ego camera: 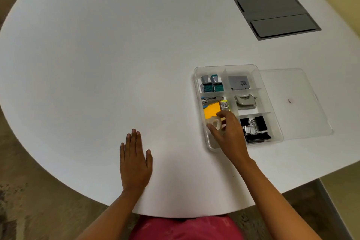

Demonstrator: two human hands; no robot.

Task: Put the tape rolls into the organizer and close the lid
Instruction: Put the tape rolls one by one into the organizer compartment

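Note:
A clear plastic organizer (196, 76) with several compartments sits on the white table, right of centre. My right hand (229, 132) reaches into its near-left compartment, fingers closed around a clear tape roll (214, 122) just above the orange sticky notes (211, 111). Whether a second roll lies under the hand is hidden. The organizer's clear lid (300, 103) lies flat on the table, touching the organizer's right side. My left hand (134, 161) rests flat on the table, palm down, holding nothing.
Other compartments hold two teal stamps (211, 84), a grey box (238, 83), a stapler (211, 100), a hole punch (245, 101) and black binder clips (255, 128). A grey cable hatch (276, 14) is set into the table at the far right. The table's rounded edge runs near me.

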